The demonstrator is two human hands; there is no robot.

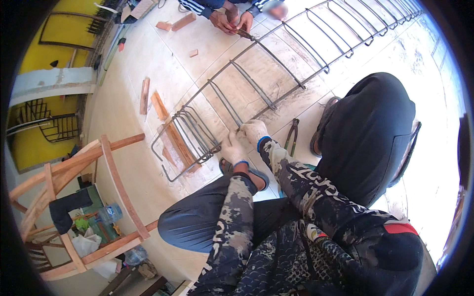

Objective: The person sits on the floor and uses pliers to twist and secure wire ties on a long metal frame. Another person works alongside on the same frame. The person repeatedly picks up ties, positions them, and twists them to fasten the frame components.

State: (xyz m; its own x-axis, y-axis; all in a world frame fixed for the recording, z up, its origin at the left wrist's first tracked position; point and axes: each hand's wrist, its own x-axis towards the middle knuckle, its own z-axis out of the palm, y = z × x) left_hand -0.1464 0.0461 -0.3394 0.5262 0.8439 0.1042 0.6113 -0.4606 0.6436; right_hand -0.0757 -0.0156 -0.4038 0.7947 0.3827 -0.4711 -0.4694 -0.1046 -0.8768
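Note:
A long steel rebar cage runs from near my feet up to the far right, with square stirrups set along its bars. My left hand, in a white glove, is closed at the cage's near bar, beside a cluster of bunched stirrups. Just right of it, my gloved right hand is closed on the same bar, where a stirrup meets it. Any tie wire between the fingers is too small to make out. Pincers with green handles lie on the floor right of my right hand.
Across the cage, another person's hands work a pair of pincers at the far bar. Wood pieces lie under the cage's near end; brick-coloured blocks lie farther off. A wooden frame stands at left.

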